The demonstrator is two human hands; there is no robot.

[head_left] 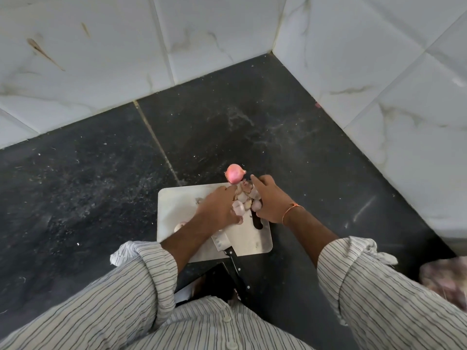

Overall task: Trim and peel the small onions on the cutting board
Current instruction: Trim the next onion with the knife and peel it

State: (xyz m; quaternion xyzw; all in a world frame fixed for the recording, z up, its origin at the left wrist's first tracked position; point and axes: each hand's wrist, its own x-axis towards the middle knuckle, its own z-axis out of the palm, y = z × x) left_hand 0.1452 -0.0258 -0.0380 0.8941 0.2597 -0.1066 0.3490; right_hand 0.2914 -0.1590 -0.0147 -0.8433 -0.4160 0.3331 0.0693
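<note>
Striped sleeves (131, 286) frame our view, with a knife (228, 251) lying over the cutting board's (177, 200) near edge and bare black counter (88, 173) stretching toward the tiled walls (379, 72) from nine to two o'clock. Pale peeled onions (243, 200) are heaped at the board's far end, one pink unpeeled onion (235, 173) at twelve o'clock just past its edge. Our left hand (218, 210) and right hand (271, 203) cup the heap from both sides, fingers loosely curved against it, right forefinger straight.

The tabletop (227, 127) is dark, speckled, matt stone. The cutting board (177, 205) on it looks like smooth brushed metal. Behind it, glossy veined wall tiles (101, 59); striped cloth sleeves (141, 279).
</note>
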